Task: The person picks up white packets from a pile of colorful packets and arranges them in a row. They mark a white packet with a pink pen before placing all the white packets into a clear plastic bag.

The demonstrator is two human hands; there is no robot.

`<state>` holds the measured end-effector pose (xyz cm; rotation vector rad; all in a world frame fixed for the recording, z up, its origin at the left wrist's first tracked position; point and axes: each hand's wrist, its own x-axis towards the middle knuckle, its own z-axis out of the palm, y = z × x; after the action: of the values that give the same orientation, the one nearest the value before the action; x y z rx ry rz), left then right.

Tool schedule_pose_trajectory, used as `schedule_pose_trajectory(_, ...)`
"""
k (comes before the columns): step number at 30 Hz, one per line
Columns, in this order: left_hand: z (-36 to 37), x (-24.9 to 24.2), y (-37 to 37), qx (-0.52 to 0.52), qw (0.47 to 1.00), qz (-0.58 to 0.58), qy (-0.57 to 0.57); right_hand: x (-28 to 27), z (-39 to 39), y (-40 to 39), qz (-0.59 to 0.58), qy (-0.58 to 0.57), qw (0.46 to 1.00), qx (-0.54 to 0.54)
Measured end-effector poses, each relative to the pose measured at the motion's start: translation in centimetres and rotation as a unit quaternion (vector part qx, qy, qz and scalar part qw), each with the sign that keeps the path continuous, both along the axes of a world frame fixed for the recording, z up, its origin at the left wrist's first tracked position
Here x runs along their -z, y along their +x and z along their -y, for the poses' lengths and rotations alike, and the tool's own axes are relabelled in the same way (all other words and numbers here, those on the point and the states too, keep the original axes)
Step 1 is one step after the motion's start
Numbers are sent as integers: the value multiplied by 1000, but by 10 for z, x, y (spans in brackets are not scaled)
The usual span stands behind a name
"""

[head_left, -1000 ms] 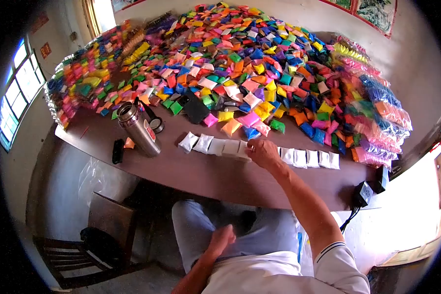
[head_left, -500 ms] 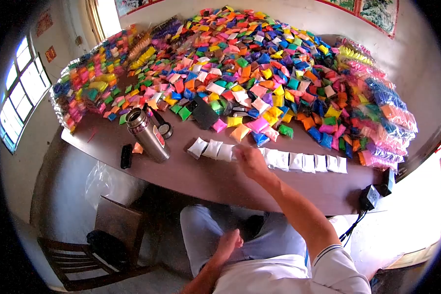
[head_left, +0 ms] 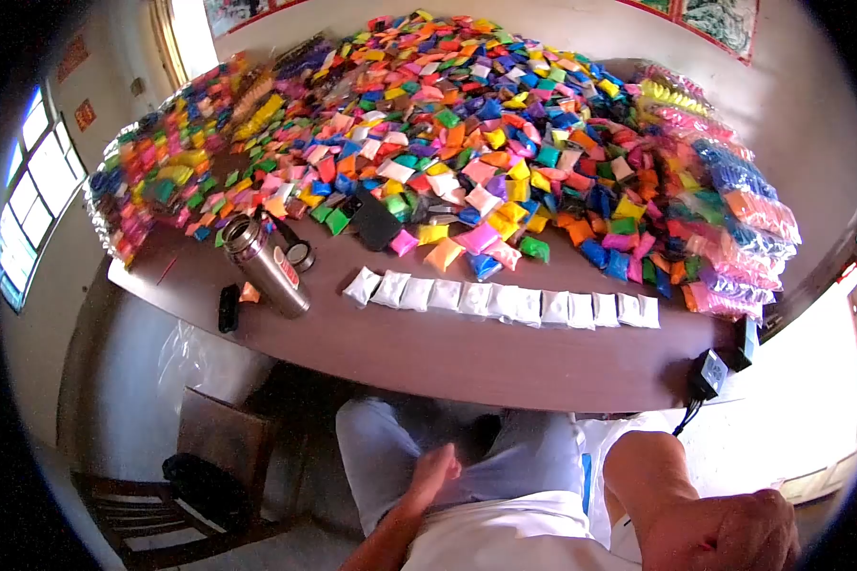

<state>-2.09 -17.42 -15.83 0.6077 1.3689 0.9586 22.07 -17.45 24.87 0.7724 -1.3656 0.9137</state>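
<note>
A row of white packets (head_left: 474,298) lies side by side across the near half of the brown table (head_left: 409,357). My left hand (head_left: 436,473) rests over my lap, its fingers curled in and no object visible in it. Raised close to the camera at the lower right is my right hand (head_left: 733,533), away from the table, back of the hand showing and fingers hidden. Behind the row spreads a large heap of small colourful packets (head_left: 467,133).
An open steel flask (head_left: 269,271) stands left of the row, with its dark lid (head_left: 300,255) beside it. A black phone (head_left: 375,221) leans at the heap's front. Small black boxes with cables (head_left: 707,373) sit at the right edge. A wooden chair (head_left: 162,514) stands lower left.
My right hand has left the white row and come back toward my body at the lower right, uncovering the row's middle packets. My left hand stays over my lap. The view has shifted slightly.
</note>
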Motion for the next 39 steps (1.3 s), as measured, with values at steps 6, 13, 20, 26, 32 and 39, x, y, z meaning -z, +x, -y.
schedule_pose_trajectory(6, 1, -9, 1, 31, 999, -30, 25, -29, -49, -11, 121, 121, 963, 207)
schedule_pose_trajectory(13, -3, -23, 6, 11, 1000, -28, 7, -5, -2, -13, -73, 3, 917, 391)
schedule_pose_trajectory(20, -3, -27, 7, 19, 999, -17, 25, -6, -21, 39, 85, 46, 922, 376)
schedule_pose_trajectory(26, -4, -26, 9, 8, 1000, -9, 25, 52, -93, 56, 176, -115, 692, 691)
schedule_pose_trajectory(32, -1, -40, 10, 19, 999, -31, 29, 137, -272, 129, 448, -276, 371, 765)
schedule_pose_trajectory(39, 1, -30, 3, 45, 996, -57, 43, 246, -293, 175, 574, -339, 229, 710)
